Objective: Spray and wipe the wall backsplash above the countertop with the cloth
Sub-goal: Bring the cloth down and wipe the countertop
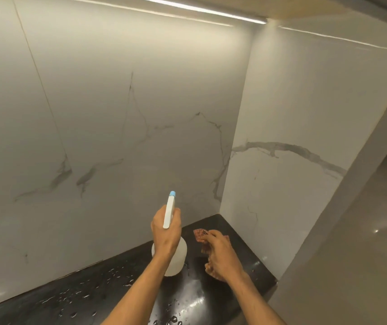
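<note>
While my left hand grips the neck of the white spray bottle, fingers curled tight round it just under the trigger head, the bottle's blue nozzle tip points forward at the backsplash. From my seat at the feed I cannot tell whether the trigger is squeezed, nor whether the bottle's base touches the black countertop or hangs just over it. The backsplash is a pale, grey-veined, marble-look panel that rises from the back edge of the countertop to a lit strip at the top.

My right hand sits just to the right of the bottle, apart from it, with its fingers closed round the cloth. That cloth is reddish-brown, patterned and bunched, and one end sticks out past my fingers toward the corner. The hand and cloth are over the far right end of the countertop, near where the backsplash meets a white side panel with one bold grey vein. The cloth is not against the wall.

Water drops are scattered on the countertop to the left of the bottle and nearer the camera. A glossy floor shows beyond the side panel at right.
</note>
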